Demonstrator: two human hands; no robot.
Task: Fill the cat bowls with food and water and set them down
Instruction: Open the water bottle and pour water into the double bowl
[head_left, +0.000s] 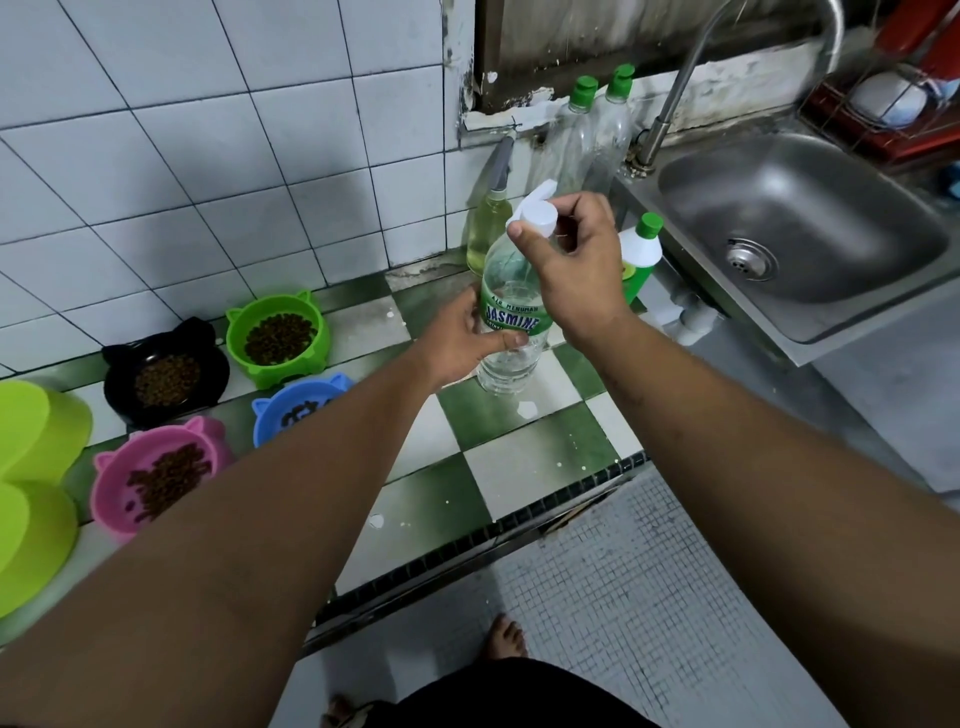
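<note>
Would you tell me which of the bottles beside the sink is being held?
The clear green-labelled water bottle: left hand grips its body, right hand its white cap; others stand untouched.

The green label (511, 317) on the clear water bottle (506, 364) reads "JASMINE" under smaller "AIR MINUMAN".

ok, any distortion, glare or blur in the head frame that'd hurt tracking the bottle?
Head view: wide-angle bowing curves the wall tiles and counter edge; water bottle sharp, label readable; mild glare on the sink basin; forearms loom large; lighting even, shadows soft.
</note>
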